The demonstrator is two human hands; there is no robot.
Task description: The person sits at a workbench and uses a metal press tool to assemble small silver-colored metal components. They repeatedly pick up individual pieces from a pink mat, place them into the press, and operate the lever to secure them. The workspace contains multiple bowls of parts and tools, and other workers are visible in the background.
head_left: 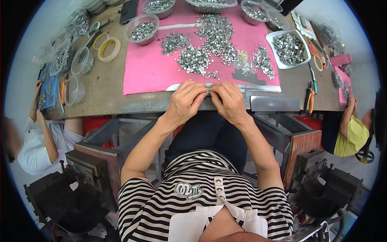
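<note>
My left hand (185, 101) and my right hand (229, 101) meet at the table's near edge, fingers bent and pinched, thumbs almost touching. A tiny bright bit shows between the fingertips, too small to make out. Just beyond lies a pink mat (149, 74), its front edge lined with a silvery strip (262, 88). On the mat are loose heaps of small silvery metal pieces (193, 60), with a larger spread (215, 34) behind them. A narrower pile of metal pieces (263, 62) lies to the right, near a flat grey strip (249, 78).
Round tubs (142, 30) and a white square dish (288, 48) hold more pieces. Tape rolls (109, 49) lie left; a flat metal plate (275, 103) and orange-handled pliers (309, 99) lie right. Bench vises (90, 173) flank me. Co-workers sit left (40, 141) and right (350, 135).
</note>
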